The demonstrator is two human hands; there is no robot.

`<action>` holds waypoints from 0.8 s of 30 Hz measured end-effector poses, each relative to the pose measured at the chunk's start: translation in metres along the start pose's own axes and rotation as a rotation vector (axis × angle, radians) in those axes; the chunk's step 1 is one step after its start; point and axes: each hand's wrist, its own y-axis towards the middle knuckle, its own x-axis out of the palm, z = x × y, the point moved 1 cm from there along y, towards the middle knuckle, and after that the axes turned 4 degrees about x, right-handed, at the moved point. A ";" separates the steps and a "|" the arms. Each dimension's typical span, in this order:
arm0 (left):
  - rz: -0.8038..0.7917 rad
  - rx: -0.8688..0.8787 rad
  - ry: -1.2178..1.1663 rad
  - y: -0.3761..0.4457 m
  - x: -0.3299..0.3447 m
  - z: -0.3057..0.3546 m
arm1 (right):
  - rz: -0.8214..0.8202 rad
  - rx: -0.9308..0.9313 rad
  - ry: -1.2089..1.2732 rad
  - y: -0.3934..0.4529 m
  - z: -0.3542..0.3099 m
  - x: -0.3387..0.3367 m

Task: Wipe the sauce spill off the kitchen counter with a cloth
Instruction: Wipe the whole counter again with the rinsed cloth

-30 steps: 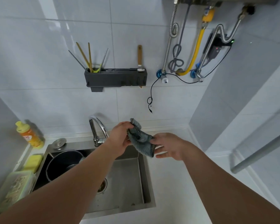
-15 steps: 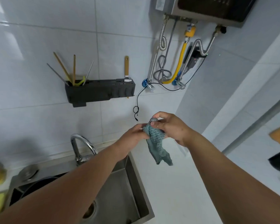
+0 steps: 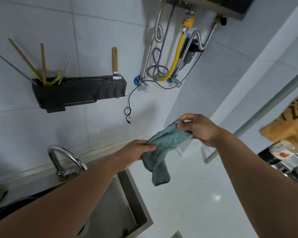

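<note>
A teal textured cloth (image 3: 163, 148) hangs in the air above the white counter (image 3: 196, 194), stretched between both hands. My left hand (image 3: 136, 150) pinches its lower left edge. My right hand (image 3: 198, 127) pinches its upper right corner, thumb on top. The loose end droops toward the counter just right of the sink. No sauce spill shows on the visible part of the counter.
A steel sink (image 3: 120, 203) with a chrome tap (image 3: 62, 162) lies at lower left. A dark utensil rack (image 3: 79, 93) hangs on the tiled wall. Pipes and hoses (image 3: 170, 54) run from a water heater. A bottle (image 3: 280, 152) and a stove edge stand at right.
The hands moved apart and spread the cloth, which was bunched between them. The view has swung right, off the sink toward the counter and stove.
</note>
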 end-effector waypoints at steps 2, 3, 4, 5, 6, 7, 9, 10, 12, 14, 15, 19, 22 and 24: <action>-0.011 -0.025 0.046 0.006 -0.001 -0.002 | -0.014 0.031 -0.052 0.017 0.012 -0.004; -0.031 -0.040 0.053 0.008 -0.001 -0.004 | -0.020 0.031 -0.084 0.023 0.017 -0.004; -0.036 -0.065 0.029 0.014 0.000 -0.009 | -0.036 0.033 -0.094 0.036 0.022 -0.003; -0.045 -0.081 -0.027 0.021 0.002 -0.015 | -0.045 0.039 -0.097 0.045 0.025 -0.002; -0.045 -0.105 -0.114 0.030 0.003 -0.022 | -0.066 0.050 -0.084 0.058 0.028 -0.001; -0.052 -0.122 -0.200 0.035 0.004 -0.029 | -0.090 0.061 -0.046 0.065 0.030 0.001; 0.029 -0.136 -0.284 0.054 0.010 -0.044 | -0.168 0.087 0.041 0.089 0.039 0.003; 0.092 -0.124 -0.264 0.055 0.010 -0.046 | -0.170 0.086 0.048 0.094 0.040 0.007; 0.288 -0.142 -0.198 0.070 0.019 -0.054 | -0.193 0.102 0.028 0.120 0.055 0.007; 0.371 -0.137 -0.099 0.082 0.024 -0.060 | -0.198 0.120 -0.019 0.146 0.069 0.009; 0.370 -0.138 -0.016 0.085 0.025 -0.061 | -0.181 0.110 -0.058 0.156 0.073 0.011; 0.543 -0.218 0.257 0.109 0.036 -0.067 | -0.292 -0.134 -0.189 0.187 0.082 0.013; 0.651 -0.270 0.353 0.119 0.038 -0.071 | -0.714 -0.196 -0.163 0.190 0.086 0.004; 0.680 -0.304 0.242 0.120 0.036 -0.069 | -0.938 -0.197 -0.237 0.192 0.094 -0.010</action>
